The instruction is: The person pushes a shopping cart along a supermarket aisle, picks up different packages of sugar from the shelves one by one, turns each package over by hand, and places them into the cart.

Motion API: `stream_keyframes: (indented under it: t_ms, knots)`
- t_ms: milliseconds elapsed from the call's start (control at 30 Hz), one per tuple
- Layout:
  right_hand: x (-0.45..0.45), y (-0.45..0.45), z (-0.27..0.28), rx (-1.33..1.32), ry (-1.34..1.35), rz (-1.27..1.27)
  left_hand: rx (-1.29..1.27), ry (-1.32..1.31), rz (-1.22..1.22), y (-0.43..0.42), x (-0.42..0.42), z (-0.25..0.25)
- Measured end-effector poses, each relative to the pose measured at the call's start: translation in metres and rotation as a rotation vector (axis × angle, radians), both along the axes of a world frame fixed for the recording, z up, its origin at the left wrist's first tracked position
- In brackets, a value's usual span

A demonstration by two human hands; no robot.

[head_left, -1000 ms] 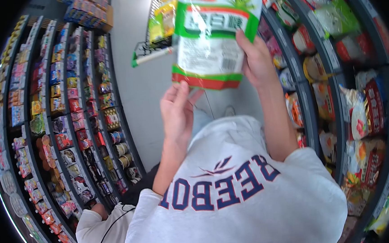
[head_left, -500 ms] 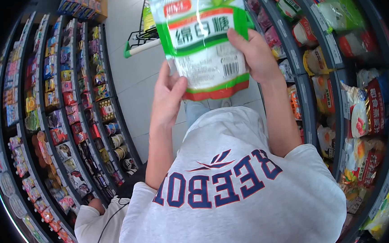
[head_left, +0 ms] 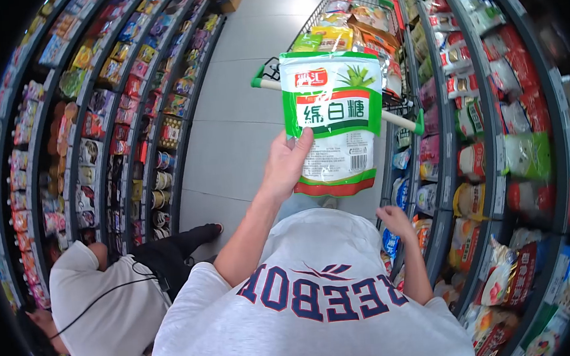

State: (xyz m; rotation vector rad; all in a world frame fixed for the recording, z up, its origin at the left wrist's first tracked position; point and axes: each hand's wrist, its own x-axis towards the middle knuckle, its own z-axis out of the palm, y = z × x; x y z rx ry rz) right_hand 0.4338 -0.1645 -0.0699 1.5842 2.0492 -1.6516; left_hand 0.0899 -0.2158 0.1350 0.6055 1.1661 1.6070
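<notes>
One hand does the holding on my feed: the left hand [head_left: 286,165] has the bag [head_left: 333,112] by its left edge, thumb laid along the printed front, the other fingers mostly hidden behind. I read that grip as pinching the bag between thumb and fingers. The left forearm slants forward and inward, elbow bent, with the wrist beside the bag's lower left corner.

I see the bag upright in front of the shirt [head_left: 264,351], its green, white and red front turned to my camera, covering part of the loaded cart [head_left: 401,121] beyond it.

The right hand [head_left: 396,222] is well apart from the bag, lower and to the right, near the right shelves [head_left: 500,196]. Its forearm points forward and slightly inward, and the fingers look loosely curled. At this size, I cannot tell whether that grip is spread or pressed together.

To the left, I have another person [head_left: 103,316] in a pale top and dark trousers, low beside the left shelves [head_left: 183,145].
</notes>
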Motion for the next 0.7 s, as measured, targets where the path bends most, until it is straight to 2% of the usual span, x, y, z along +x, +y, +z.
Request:
stream_keyframes:
  t_ms: [33, 233, 367, 467, 700]
  knots:
    - [0.006, -0.007, -0.005, -0.096, 0.017, -0.075, 0.002, -0.024, 0.012, 0.000, -0.001, 0.001]
    - [0.008, -0.016, -0.024, -0.239, 0.003, -0.155, 0.030, -0.021, 0.044, 0.001, -0.003, -0.001]
    - [0.007, -0.017, -0.047, -0.161, -0.004, -0.173, 0.040, -0.010, 0.046, 0.003, -0.004, 0.008]
    - [-0.008, -0.018, -0.033, -0.172, 0.025, -0.293, 0.011, 0.004, 0.053, 0.005, -0.004, 0.016]
    - [-0.012, -0.023, -0.061, 0.092, -0.039, -0.223, 0.023, 0.002, 0.048, 0.006, -0.004, 0.020]
